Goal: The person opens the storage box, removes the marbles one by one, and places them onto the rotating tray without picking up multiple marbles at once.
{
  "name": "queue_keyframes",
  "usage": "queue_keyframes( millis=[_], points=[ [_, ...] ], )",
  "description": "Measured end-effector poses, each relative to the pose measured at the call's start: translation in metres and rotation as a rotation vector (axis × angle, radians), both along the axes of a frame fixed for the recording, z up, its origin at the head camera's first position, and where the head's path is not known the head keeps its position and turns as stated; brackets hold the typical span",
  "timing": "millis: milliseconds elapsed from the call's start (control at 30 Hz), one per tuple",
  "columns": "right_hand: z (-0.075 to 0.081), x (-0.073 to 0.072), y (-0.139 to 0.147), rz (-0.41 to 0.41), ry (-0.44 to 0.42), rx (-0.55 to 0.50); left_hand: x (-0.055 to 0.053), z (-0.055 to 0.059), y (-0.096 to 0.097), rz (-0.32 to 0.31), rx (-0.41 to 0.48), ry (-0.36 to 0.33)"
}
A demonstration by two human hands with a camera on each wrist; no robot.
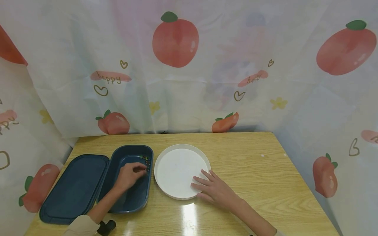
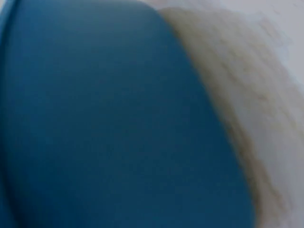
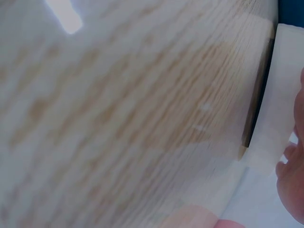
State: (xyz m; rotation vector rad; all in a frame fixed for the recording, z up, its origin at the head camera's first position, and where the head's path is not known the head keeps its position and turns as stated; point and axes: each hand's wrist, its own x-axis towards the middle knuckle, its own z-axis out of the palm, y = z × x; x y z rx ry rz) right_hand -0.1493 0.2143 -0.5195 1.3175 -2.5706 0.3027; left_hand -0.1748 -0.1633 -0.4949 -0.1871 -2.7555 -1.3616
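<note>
In the head view my left hand point(image 1: 129, 177) reaches into a deep dark blue plastic box point(image 1: 130, 207), its fingers bent toward the thumb near the right wall. Several small dark and greenish bead-like pieces point(image 1: 146, 158) lie along that wall, just beyond the fingertips. Whether a piece sits between the fingers is hidden. My right hand point(image 1: 217, 190) rests with spread fingers over the right rim of a round white tray point(image 1: 180, 170). In the right wrist view, part of the right hand point(image 3: 292, 185) shows beside the tray's side wall point(image 3: 280, 95).
A dark blue lid point(image 1: 75, 186) lies left of the box, against its side. All stand on a wood-grain table point(image 1: 254, 170). Behind it hangs a fruit-printed cloth point(image 1: 189, 98). A blue surface point(image 2: 123, 123) fills much of the left wrist view.
</note>
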Motion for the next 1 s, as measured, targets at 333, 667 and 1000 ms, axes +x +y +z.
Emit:
queue_keyframes(
  millis=[333, 667, 1000],
  points=[
    [0.000, 0.001, 0.000, 0.002, 0.005, 0.000, 0.001, 0.029, 0.005, 0.049, 0.117, -0.008],
    [0.001, 0.002, 0.000, 0.000, -0.021, 0.001, -0.003, 0.038, 0.031, -0.006, 0.178, -0.001],
    [0.001, 0.002, 0.000, 0.000, -0.030, -0.003, -0.015, 0.038, 0.064, -0.044, 0.265, -0.012]
  ],
)
